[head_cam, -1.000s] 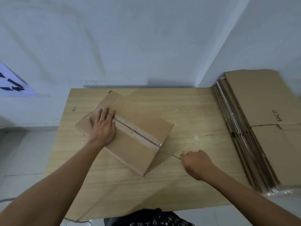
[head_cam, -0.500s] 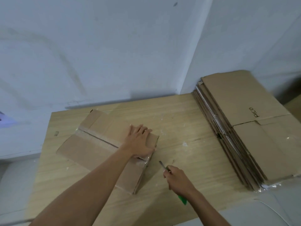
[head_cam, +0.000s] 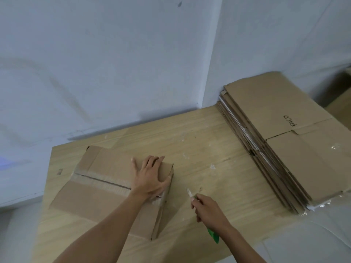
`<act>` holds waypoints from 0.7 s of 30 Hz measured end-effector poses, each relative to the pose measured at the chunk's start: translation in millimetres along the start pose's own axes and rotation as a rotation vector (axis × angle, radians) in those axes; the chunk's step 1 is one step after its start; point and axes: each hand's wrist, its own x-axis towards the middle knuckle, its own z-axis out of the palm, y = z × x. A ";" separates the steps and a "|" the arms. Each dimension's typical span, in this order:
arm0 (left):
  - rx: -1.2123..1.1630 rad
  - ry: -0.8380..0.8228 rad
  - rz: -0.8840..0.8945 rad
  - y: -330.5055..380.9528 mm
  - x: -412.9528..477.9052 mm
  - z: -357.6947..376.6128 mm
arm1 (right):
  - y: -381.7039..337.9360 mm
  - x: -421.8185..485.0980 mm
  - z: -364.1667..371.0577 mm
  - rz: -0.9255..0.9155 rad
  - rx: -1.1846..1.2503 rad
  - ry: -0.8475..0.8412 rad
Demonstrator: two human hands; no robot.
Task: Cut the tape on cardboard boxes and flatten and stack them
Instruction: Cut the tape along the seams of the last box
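Note:
A brown cardboard box (head_cam: 106, 202) lies on the wooden table (head_cam: 209, 168), with a strip of clear tape along its top seam. My left hand (head_cam: 151, 177) presses flat on the box top near its right end, fingers spread. To the right of the box, my right hand (head_cam: 209, 209) is closed around a green-handled utility knife (head_cam: 212, 235). The blade sticks out toward the box's right side and does not touch it. A stack of flattened boxes (head_cam: 284, 141) lies at the table's right end.
White walls meet in a corner behind the table. Bits of white debris and tape scraps dot the tabletop between the box and the stack. More cardboard (head_cam: 340, 105) shows at the far right edge.
My left hand slid along the box top from its left end to its right end. My right hand with the knife stayed beside the box's right side. The view swung to the right.

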 end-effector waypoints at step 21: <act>-0.051 -0.244 -0.069 12.4 22.7 -22.4 | -7.4 17.9 63.7 -0.087 0.258 -0.070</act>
